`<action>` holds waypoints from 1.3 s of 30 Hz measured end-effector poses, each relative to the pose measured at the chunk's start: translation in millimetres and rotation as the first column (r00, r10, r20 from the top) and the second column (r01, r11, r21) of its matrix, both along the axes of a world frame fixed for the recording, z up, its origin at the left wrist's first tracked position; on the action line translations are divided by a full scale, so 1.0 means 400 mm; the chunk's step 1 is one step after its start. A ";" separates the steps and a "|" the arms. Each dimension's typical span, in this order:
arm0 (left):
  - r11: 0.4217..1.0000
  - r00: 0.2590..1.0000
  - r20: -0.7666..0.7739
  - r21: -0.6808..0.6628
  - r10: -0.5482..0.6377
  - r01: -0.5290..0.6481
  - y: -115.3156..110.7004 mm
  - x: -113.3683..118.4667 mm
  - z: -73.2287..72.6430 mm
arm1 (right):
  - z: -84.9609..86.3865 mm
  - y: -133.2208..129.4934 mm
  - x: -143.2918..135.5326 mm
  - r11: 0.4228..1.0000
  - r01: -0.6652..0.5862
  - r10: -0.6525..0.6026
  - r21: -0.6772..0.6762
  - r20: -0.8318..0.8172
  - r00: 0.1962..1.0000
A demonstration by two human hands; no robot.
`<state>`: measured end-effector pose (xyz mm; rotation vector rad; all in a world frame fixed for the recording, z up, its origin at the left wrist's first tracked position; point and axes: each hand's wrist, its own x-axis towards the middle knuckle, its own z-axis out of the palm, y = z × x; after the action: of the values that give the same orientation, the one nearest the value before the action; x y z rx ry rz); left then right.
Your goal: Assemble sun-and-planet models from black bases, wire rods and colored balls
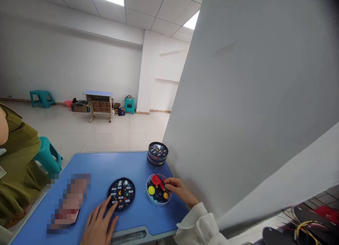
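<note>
My left hand (98, 222) lies with fingers spread at the lower edge of a round black disc (128, 203), its fingertips touching the rim. Small labels and coloured planet-like dots cover that disc. To its right stands a clear round tub (159, 203) of loose parts, among them a yellow disc (151, 190), an orange ball (165, 195) and black pieces. Over the tub's right rim, my right hand (182, 191) has thumb and fingers pinched on a red round piece (162, 185). A second red disc (155, 180) sits beside it, inside the tub.
Several similar round black-rimmed cases (158, 154) are stacked at the blue table's (97, 167) back right. A blurred pinkish object (72, 199) lies on the left. A grey wall (238, 107) borders the right side. At left sits a person in olive clothing (18, 167).
</note>
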<state>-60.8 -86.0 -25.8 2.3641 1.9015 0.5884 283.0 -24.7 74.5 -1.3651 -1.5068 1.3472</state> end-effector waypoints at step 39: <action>0.911 0.929 0.123 0.277 -0.348 0.305 0.021 0.120 0.077 | -0.027 -0.069 -0.050 0.899 0.437 -0.418 0.031 -0.235 0.877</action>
<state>-12.9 -77.7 5.2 2.6039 1.3854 1.0126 263.1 -52.3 63.6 -1.3449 -1.0210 1.0978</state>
